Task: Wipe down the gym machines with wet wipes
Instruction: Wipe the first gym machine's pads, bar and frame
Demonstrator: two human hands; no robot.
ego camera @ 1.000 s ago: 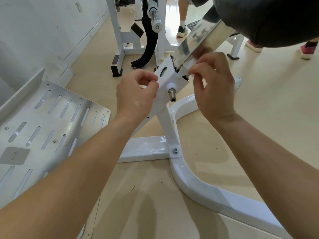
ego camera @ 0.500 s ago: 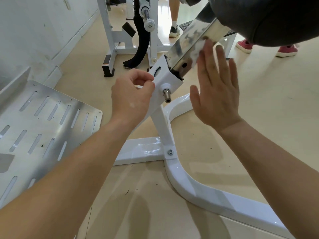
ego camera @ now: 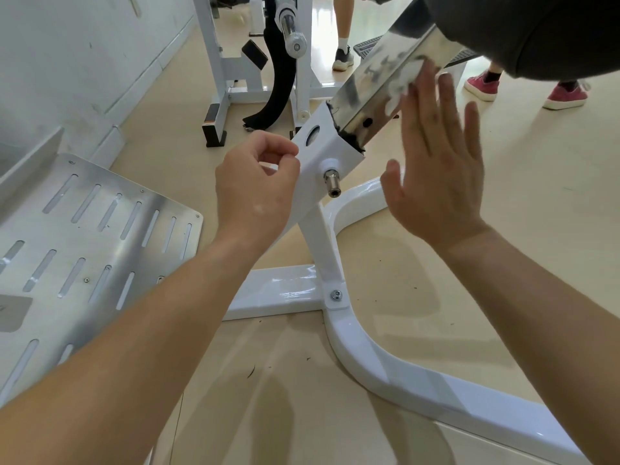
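A gym machine stands before me: a white bracket (ego camera: 332,146) on a white floor frame (ego camera: 419,380), and a chrome post (ego camera: 379,72) rising from the bracket to a black pad (ego camera: 536,35). My right hand (ego camera: 436,169) is flat with straight fingers, and its fingertips press a white wet wipe (ego camera: 401,88) against the side of the chrome post. Most of the wipe is hidden behind the fingers. My left hand (ego camera: 251,196) is curled, its thumb and forefinger pinching the bracket's left edge. A steel pin (ego camera: 330,182) sticks out of the bracket between my hands.
A slotted metal footplate (ego camera: 84,246) lies at the left by the wall. Another white machine (ego camera: 235,72) with a bar end (ego camera: 293,38) stands behind. People's feet, one in a black shoe (ego camera: 343,58) and two in red shoes (ego camera: 483,87), stand on the beige floor beyond.
My right hand has gone from curled fingers at the post's lower end to a flat hand and slid up the chrome post with the wipe. My left hand has stayed on the bracket.
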